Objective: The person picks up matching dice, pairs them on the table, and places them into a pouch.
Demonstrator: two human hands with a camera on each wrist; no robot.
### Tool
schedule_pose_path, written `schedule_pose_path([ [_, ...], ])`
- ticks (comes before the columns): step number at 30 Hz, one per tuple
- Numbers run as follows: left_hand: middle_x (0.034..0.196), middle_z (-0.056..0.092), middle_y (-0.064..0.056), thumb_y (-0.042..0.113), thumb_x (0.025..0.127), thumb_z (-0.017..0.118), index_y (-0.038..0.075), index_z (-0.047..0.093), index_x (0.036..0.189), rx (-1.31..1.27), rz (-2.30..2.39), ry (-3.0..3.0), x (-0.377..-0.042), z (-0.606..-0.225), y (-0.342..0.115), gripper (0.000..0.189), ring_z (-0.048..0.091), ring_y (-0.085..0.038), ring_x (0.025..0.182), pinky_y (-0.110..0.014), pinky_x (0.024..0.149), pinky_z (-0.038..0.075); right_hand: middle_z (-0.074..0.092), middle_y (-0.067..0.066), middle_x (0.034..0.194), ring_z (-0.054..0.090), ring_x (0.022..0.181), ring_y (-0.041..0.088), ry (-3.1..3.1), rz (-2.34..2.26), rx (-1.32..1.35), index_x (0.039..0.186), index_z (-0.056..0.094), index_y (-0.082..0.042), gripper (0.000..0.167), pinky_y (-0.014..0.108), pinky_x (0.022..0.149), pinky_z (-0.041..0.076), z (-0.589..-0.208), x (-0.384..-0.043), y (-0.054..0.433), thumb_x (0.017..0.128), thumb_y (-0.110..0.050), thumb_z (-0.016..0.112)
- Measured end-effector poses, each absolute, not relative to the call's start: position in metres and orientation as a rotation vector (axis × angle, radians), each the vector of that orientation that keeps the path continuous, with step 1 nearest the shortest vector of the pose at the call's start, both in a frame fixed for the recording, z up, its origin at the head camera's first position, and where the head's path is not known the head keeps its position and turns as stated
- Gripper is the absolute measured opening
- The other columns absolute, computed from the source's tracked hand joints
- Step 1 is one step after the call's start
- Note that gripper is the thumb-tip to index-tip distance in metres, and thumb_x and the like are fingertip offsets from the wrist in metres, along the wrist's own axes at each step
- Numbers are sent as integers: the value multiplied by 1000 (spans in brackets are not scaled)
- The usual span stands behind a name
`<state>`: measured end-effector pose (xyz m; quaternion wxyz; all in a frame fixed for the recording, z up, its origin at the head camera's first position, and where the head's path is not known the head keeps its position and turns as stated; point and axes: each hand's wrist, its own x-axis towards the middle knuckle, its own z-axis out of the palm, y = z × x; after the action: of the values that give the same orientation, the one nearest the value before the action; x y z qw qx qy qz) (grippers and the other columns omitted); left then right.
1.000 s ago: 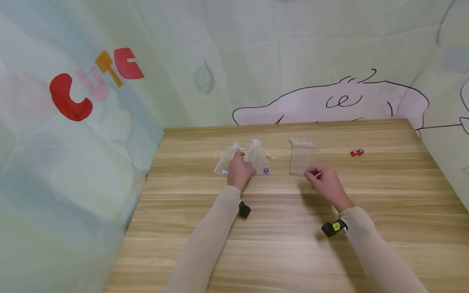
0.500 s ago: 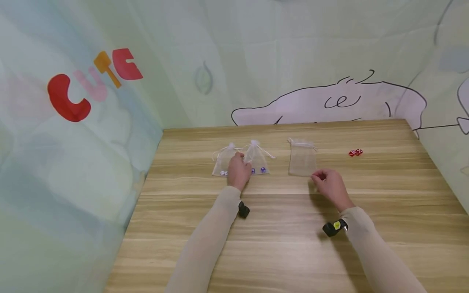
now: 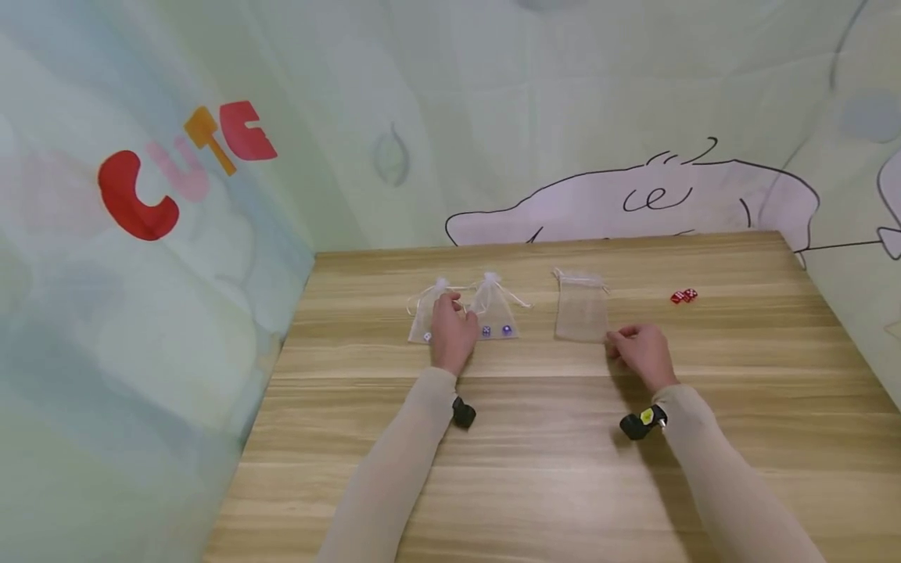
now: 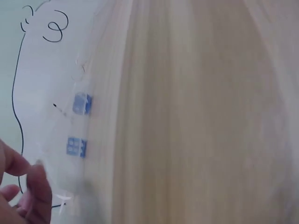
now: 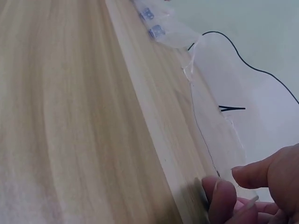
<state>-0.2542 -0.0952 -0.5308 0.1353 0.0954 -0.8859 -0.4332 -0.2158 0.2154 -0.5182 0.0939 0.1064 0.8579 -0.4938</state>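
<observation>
So the right hand [image 3: 646,356] has its thumb and fingers bunched at the near right corner of the flat sheer bag [image 3: 581,313], but I honestly can't tell if it's pinching the fabric or just touching it. In the right wrist view a little gap shows between thumb and finger, so I wouldn't bet on a firm hold. If it does have the corner, I'd guess any sideways pull could skew or crumple the bag, since stuff that thin probably slides and folds easily

The left hand [image 3: 453,332] sits over the left bag [image 3: 424,313], fingers curled in, and again can't say whether anything's between them. It hides part of that bag, with one white die [image 3: 427,337] peeking out. Bigger worry imo is the cords [image 3: 512,297] of the middle bag [image 3: 496,317]: they run close to the left bag's, right by those fingertips, so a finger could snag one and drag both bags. The purple dice [image 3: 486,331] at its bottom edge might shift too

Further out, the red dice [image 3: 683,296] lie loose on the table [image 3: 528,453], right of the flat bag. They're well clear of the fingers, though a careless swing of the right arm could scatter them
</observation>
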Motion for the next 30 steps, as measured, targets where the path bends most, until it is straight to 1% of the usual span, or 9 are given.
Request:
schedule_pose_path([
  [3, 105, 57, -6, 10, 87, 62, 6, 57, 124, 201, -1278, -2515, -251, -528, -91, 37, 56, -22, 89, -37, 75, 48, 70, 5, 72, 61, 57, 10, 2473, -1525, 340, 109, 64, 13, 33, 24, 51, 49, -520, -218, 216, 99, -18, 59],
  [10, 94, 60, -3, 3, 87, 60, 2, 63, 114, -66, -1391, -2514, -244, -523, -75, 27, 49, -12, 62, -28, 56, 43, 66, 1, 66, 59, 55, 8, 2446, -1584, 325, 100, 66, 13, 22, 22, 49, 48, -526, -222, 212, 93, -7, 60],
  [14, 89, 62, -4, 1, 86, 60, 1, 65, 111, -245, -1503, -2638, -240, -525, -64, 25, 48, -8, 58, -25, 55, 43, 64, 0, 63, 57, 53, 8, 2506, -1547, 320, 94, 67, 11, 19, 23, 48, 47, -529, -222, 211, 89, -7, 60],
  [17, 90, 62, -4, 2, 88, 63, 0, 62, 115, -353, -1599, -2732, -240, -529, -54, 27, 52, -8, 60, -24, 57, 46, 63, 0, 63, 57, 53, 8, 2511, -1546, 332, 93, 67, 9, 18, 22, 48, 47, -529, -222, 211, 89, -7, 61],
  [20, 94, 60, -4, 5, 92, 64, 1, 56, 126, -404, -1767, -2793, -243, -532, -44, 35, 57, -10, 61, -26, 52, 51, 63, 1, 64, 57, 54, 9, 2518, -1532, 346, 95, 67, 8, 19, 22, 48, 47, -530, -222, 213, 90, -8, 61],
  [23, 97, 58, -6, 8, 95, 64, 3, 51, 133, -374, -1905, -2834, -248, -532, -34, 40, 59, -15, 59, -30, 45, 52, 63, 2, 65, 57, 56, 10, 2520, -1511, 344, 99, 66, 8, 22, 24, 49, 46, -530, -223, 216, 90, -12, 61],
  [25, 98, 57, -6, 8, 95, 64, 4, 51, 132, -350, -1886, -2863, -250, -532, -27, 40, 60, -17, 61, -32, 47, 54, 63, 2, 66, 57, 57, 10, 2523, -1495, 340, 104, 66, 8, 27, 25, 49, 47, -531, -224, 219, 90, -14, 60],
  [26, 98, 57, -6, 8, 94, 64, 4, 53, 131, -351, -1824, -2883, -252, -532, -24, 39, 60, -16, 64, -32, 51, 54, 63, 3, 68, 57, 57, 11, 2519, -1495, 342, 107, 65, 8, 30, 25, 50, 47, -532, -224, 221, 90, -15, 59],
  [30, 106, 58, -4, 18, 95, 64, 8, 60, 126, -407, -1385, -2951, -256, -531, -7, 33, 60, -15, 86, -32, 75, 54, 63, 5, 72, 58, 59, 12, 2496, -1512, 354, 117, 62, 9, 35, 26, 51, 48, -536, -225, 233, 94, -17, 56],
])
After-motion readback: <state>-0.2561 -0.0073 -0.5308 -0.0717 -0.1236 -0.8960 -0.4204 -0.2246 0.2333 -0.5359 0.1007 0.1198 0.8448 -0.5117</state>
